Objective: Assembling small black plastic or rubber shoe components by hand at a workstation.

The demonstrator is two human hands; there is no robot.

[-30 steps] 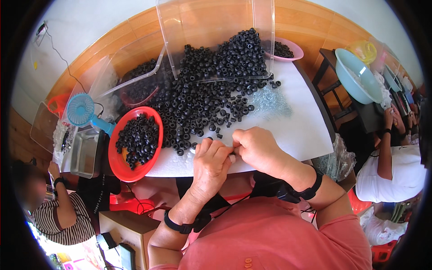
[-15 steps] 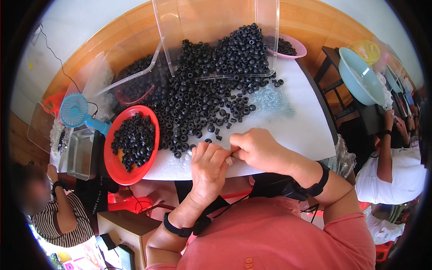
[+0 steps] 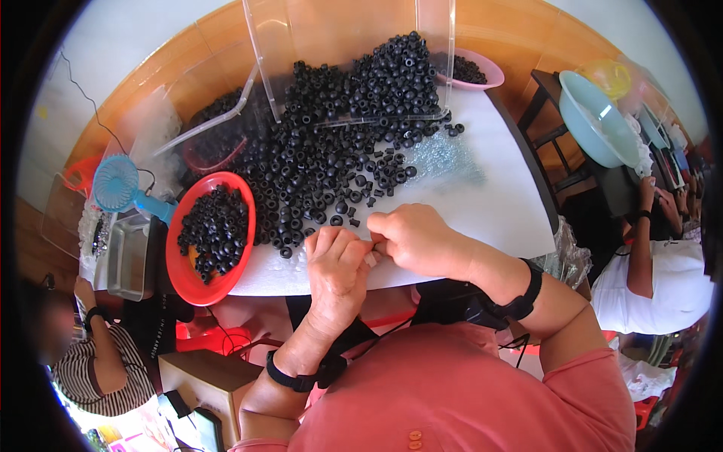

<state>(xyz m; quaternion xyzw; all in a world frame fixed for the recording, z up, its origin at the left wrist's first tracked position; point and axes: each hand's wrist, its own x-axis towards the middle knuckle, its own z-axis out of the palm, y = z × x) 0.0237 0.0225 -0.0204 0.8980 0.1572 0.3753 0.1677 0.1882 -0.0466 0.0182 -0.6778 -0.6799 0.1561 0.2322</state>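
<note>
My left hand (image 3: 335,273) and my right hand (image 3: 422,239) meet above the near edge of the white-covered table (image 3: 497,218). Both are closed, fingertips pressed together, and what they pinch is mostly hidden by the fingers. A small whitish patch shows at the fingertips between them; I cannot tell whether it is a wrapping or a held piece. Just beyond my hands spreads a heap of small black pieces (image 3: 324,154), round ones with holes and spool-shaped ones. A few loose black pieces lie closest to my left hand.
Left stands a red dish (image 3: 175,264) of black pieces, beside a blue fan (image 3: 115,183) and a metal tray (image 3: 128,260). Clear bins (image 3: 449,75) sit behind the heap. Tiny clear bluish bits (image 3: 448,162) lie right. Other people work at both sides.
The whole view has shifted slightly, so the table and dishes appear a little further left and up. My hands stay pressed together at the same spot, with only small finger movement.
</note>
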